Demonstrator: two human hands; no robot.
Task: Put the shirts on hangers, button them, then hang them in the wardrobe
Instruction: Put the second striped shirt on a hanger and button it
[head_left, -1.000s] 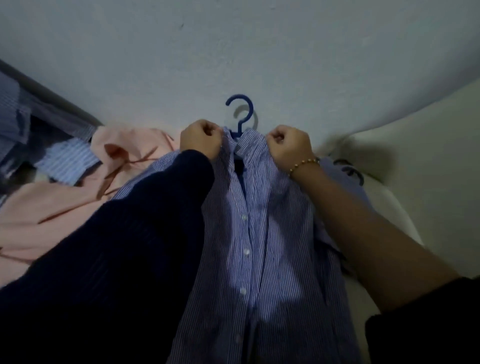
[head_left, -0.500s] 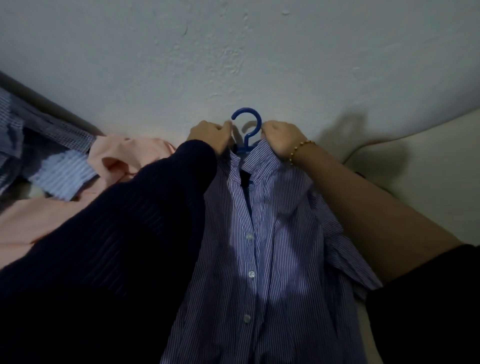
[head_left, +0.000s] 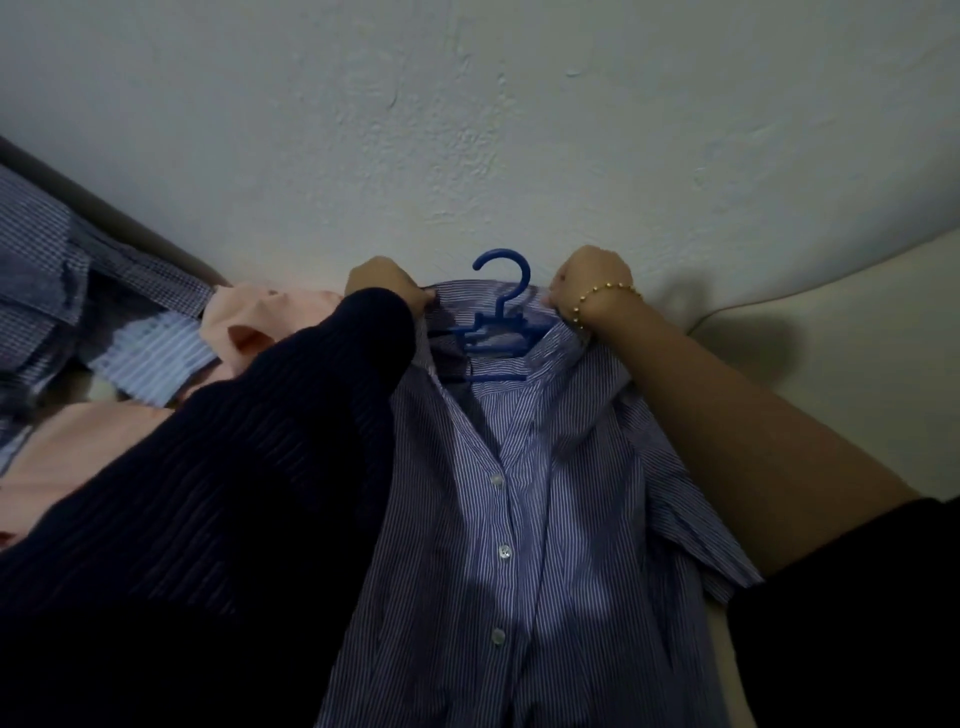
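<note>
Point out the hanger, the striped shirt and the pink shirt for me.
hanger (head_left: 498, 345): head view, on its flat body below the hook.
striped shirt (head_left: 571, 519): head view, on the front panel right of the buttons.
pink shirt (head_left: 93, 452): head view, on the broad fabric at left.

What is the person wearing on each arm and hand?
The left sleeve is dark navy, ribbed, and reaches the left hand. The right sleeve, dark, ends near the elbow; a gold bead bracelet sits just behind the right hand. No gloves.

Home: heaped shirts (head_left: 156, 358), plaster wall (head_left: 467, 130)
</note>
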